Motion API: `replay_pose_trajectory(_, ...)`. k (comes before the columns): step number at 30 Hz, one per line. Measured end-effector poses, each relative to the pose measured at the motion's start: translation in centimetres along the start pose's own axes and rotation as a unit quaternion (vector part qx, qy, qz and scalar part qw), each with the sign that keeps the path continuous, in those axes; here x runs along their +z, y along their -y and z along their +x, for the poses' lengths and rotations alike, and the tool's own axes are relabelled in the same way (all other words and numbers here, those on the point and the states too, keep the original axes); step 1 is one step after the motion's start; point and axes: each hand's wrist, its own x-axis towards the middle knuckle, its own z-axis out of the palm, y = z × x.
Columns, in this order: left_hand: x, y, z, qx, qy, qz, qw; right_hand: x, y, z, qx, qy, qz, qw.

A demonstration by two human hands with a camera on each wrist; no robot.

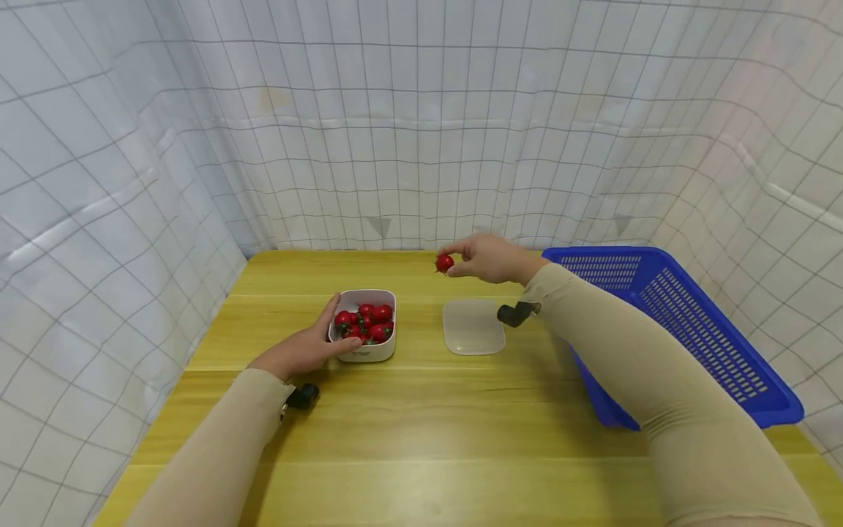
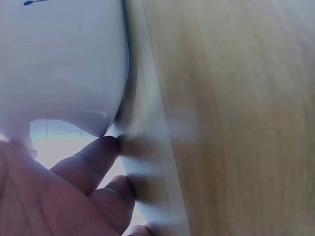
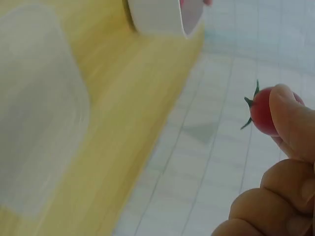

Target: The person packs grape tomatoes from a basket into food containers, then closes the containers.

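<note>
A white square container [image 1: 372, 354] with rounded corners stands left of centre in the head view, holding several small red tomatoes [image 1: 380, 313] with green stems. My left hand [image 1: 299, 353] grips its left side, thumb along the near rim and fingers at the far-left wall. The left wrist view shows fingertips [image 2: 109, 144] against the container's lower edge. My right hand [image 1: 492, 259] pinches a single cherry tomato [image 3: 263, 112] between thumb and forefinger, above the far part of the table. Its green calyx shows in the right wrist view.
A translucent square lid [image 1: 474, 331] lies on the wooden table [image 1: 421, 439], right of the container. The blue perforated basket [image 1: 698, 329] sits at the right edge, partly behind my right forearm. White gridded curtains [image 1: 421, 146] hang at the back and sides.
</note>
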Motion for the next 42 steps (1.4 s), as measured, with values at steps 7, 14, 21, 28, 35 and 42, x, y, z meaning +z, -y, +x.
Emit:
replay_pose_trajectory(7,0.0,0.0,0.3,-0.009,-0.004,0.0,0.9999,3.9,3.3,3.9,-0.051,0.022,0.004,0.998)
replay_pose_trajectory(14,-0.1,0.1,0.4,-0.012,-0.008,0.007,0.9999,6.0,5.7,6.0,-0.047,0.028,-0.03,0.998)
replay_pose_trajectory(21,-0.3,0.1,0.3,-0.011,-0.008,0.015,0.9998,7.5,6.9,7.3,-0.065,0.027,-0.024,0.997)
replay_pose_trajectory(28,0.0,0.1,0.4,-0.002,0.003,0.003,1.0,8.5,7.4,7.8,-0.071,0.027,-0.019,0.997)
replay_pose_trajectory(35,0.1,0.0,0.4,-0.006,-0.002,0.005,1.0,9.1,8.1,8.3,-0.071,0.032,-0.02,0.997)
replay_pose_trajectory(42,0.0,0.0,0.2,-0.009,-0.006,0.011,0.9999,9.5,8.5,8.6,-0.08,0.026,-0.028,0.996)
